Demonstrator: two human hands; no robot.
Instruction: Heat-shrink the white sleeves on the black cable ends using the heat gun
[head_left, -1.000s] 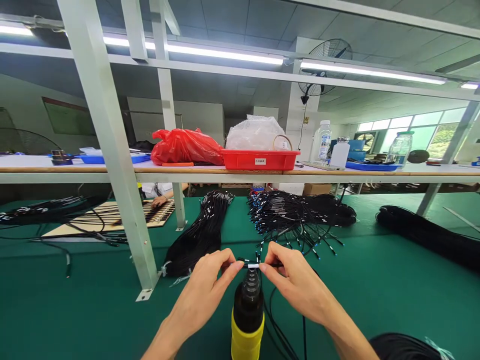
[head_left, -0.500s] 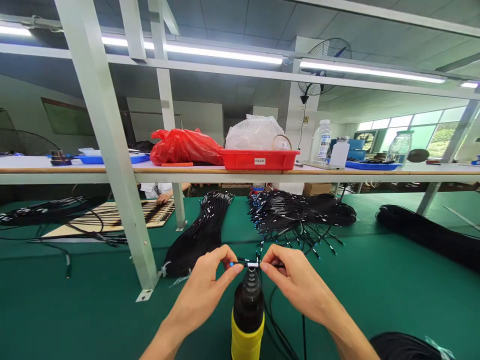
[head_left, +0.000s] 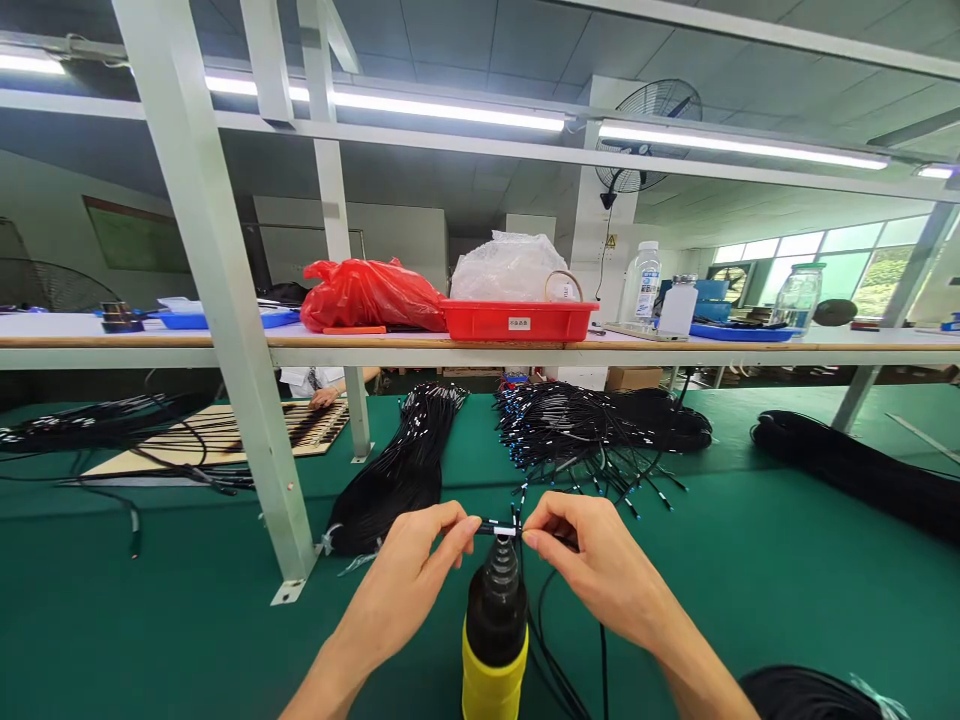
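Note:
A black cable (head_left: 489,529) with a white sleeve (head_left: 505,531) on it stretches between my two hands. My left hand (head_left: 420,560) pinches its left end between thumb and fingertips. On the other side, my right hand (head_left: 581,555) pinches the cable just right of the white sleeve. Directly beneath the sleeve is the stepped dark nozzle (head_left: 502,570) of an upright yellow and black heat tool (head_left: 495,660). More black cables (head_left: 551,655) hang down beside the tool, under my right hand.
Bundles of black cables (head_left: 405,470) (head_left: 600,420) lie on the green table (head_left: 405,670), with another (head_left: 855,460) at right. A metal post (head_left: 225,300) stands at left. The shelf (head_left: 420,354) holds a red tray (head_left: 517,320). Behind it, a person's hand (head_left: 325,397) is near a board.
The fingertips of my left hand have closed over the cable's blue end, which no longer shows. My right hand has barely moved and keeps its pinch.

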